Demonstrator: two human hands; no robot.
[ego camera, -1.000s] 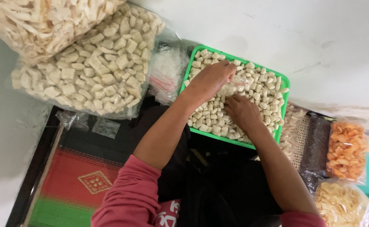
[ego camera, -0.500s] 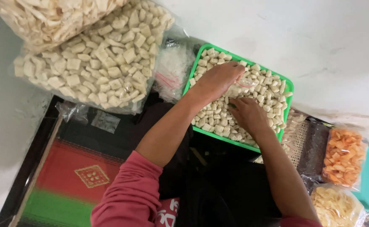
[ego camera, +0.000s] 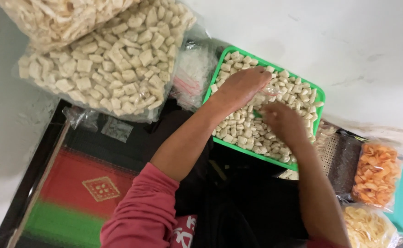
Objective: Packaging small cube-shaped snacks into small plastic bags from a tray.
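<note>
Green plastic, a shallow tray [ego camera: 209, 90] heaped with pale square snack pieces [ego camera: 243, 131], sits on the floor against the white wall. Both hands are down in it. The left hand [ego camera: 240, 87] lies flat over the pieces toward the tray's upper end, fingers stretched and together, pressing on a thin clear bag [ego camera: 271, 90]; whether it grips the bag I cannot tell. The right hand [ego camera: 282, 121] is blurred, just beside the left one over the middle of the tray, fingers curled into the pieces; what it has hold of I cannot tell. Left of the tray rests a big clear sack of the same pale squares [ego camera: 105, 59]. Right of the tray stand small bags of orange chips [ego camera: 376, 174] and yellow chips [ego camera: 364, 229]. Below the tray lies a red and green woven mat [ego camera: 73, 193].
</note>
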